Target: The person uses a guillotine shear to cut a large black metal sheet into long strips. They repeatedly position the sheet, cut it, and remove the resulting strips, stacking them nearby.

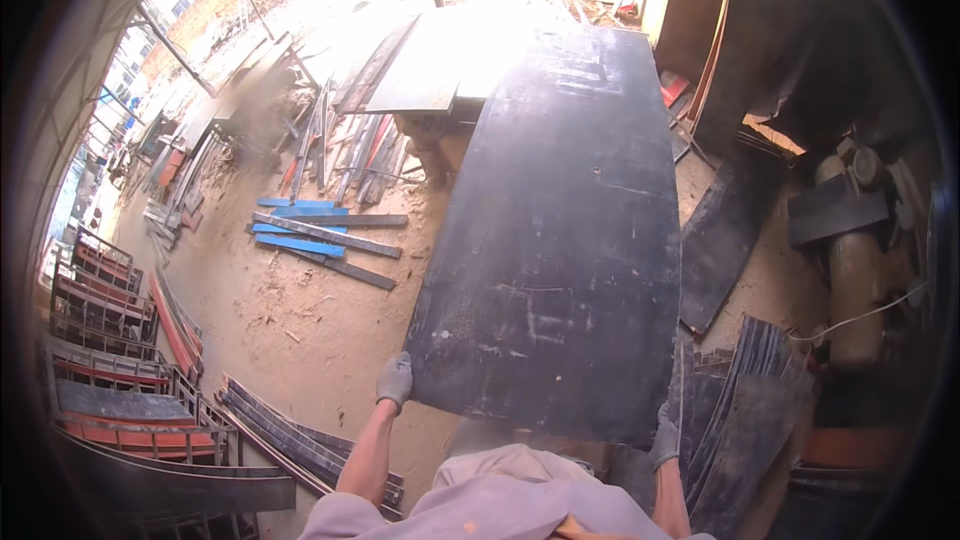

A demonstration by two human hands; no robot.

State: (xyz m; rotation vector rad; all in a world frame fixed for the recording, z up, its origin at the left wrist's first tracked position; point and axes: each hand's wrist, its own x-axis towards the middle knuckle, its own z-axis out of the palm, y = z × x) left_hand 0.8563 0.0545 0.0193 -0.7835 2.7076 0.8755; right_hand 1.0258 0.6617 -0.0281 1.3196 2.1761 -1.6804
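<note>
A large dark plywood panel (560, 240), scuffed with pale marks, stretches away from me toward the bright far side. My left hand (396, 380), in a grey glove, is closed on the panel's near left corner. At the near right corner my right hand (664, 440), gloved too, grips the edge; its fingers are partly hidden by the panel. The panel's far part lies at a pale tabletop (415, 80), where glare hides the exact contact.
Blue and dark strips (320, 230) lie on the sandy ground to the left. Metal racks with red and dark boards (130, 380) stand at lower left. Dark boards (730, 230) lean at right, near a cylindrical machine (855, 270) with a pale cable (860, 313).
</note>
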